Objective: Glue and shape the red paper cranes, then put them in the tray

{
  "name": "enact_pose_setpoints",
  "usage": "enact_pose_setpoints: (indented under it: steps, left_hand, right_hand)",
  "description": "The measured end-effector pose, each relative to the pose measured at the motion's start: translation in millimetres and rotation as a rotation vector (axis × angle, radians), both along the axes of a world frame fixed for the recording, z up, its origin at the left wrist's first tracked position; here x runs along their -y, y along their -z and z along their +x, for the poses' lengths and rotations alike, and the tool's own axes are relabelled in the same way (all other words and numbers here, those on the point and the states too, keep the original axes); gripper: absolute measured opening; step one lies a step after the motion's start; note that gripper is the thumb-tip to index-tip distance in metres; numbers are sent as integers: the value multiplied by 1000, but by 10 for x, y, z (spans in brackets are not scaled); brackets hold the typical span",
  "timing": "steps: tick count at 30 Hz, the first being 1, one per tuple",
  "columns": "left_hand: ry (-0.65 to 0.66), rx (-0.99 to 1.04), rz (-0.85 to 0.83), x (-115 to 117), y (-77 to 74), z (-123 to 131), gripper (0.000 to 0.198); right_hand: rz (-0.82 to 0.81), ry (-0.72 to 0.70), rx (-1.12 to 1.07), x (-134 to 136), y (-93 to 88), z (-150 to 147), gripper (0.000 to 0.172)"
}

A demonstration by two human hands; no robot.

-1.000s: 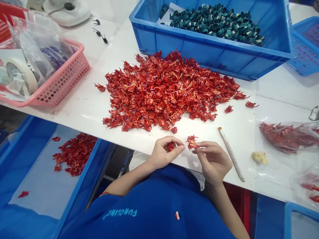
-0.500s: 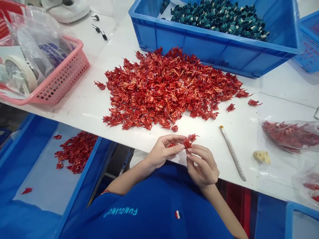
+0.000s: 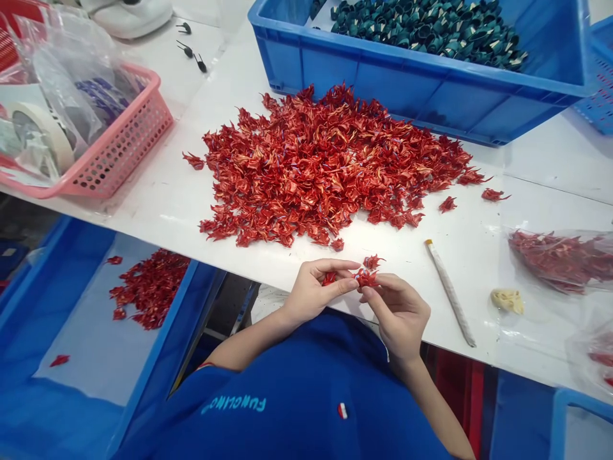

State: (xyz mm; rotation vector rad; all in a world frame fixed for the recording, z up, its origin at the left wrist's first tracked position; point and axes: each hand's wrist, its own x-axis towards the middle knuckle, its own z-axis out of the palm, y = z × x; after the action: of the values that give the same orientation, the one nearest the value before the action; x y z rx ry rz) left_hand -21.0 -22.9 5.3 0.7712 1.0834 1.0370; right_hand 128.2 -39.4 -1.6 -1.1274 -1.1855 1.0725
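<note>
My left hand pinches a small red spiky piece between thumb and fingertips at the table's near edge. A second red piece sits tucked in the curled fingers of that hand. From the other side, my right hand closes its thumb and fingertips on the same spiky piece. A thin pale strand hangs below the right hand. Just beyond the fingertips is another red piece. A large heap of red spiky pieces spreads over the white table ahead.
Behind the heap stands a blue bin with green curled parts. At left are a pink basket and a lower blue tray with red pieces. A paper-wrapped stick, rubber bands and a bag lie right.
My right hand has turned, its thumb now on the near side of the red piece. The piece between the fingertips has shifted slightly, and another red piece shows separately beyond it.
</note>
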Motion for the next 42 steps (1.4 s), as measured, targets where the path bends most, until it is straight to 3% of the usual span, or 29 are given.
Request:
enact_pose_setpoints:
  steps: [6,11,17,24,31,38,42]
  left_hand:
    - [-71,141,-112,-6,30,40,43]
    - [-84,152,-97,5,24,32,44]
    - [-30,-195,219,35,47,-3,24]
    - [-130,-529,682,59,88,38,11]
    - [-106,-591,719,72,105,70,10]
    - [-28,-590,833,-17,178,61,12]
    - [-10,-547,887,-41,182,68,11]
  right_hand:
    - [-185,-32,-218,-21,-53,-62,13]
    - [-207,-31,-238,-14,-48,-70,13]
    - [-151,39,-115,12,-20,-62,12]
    - [-90,101,6,19,42,-69,9]
    - [48,164,34,62,140,-68,10]
    - [-51,51,-181,-34,121,35,33]
    - [-66,57,-178,-24,79,21,38]
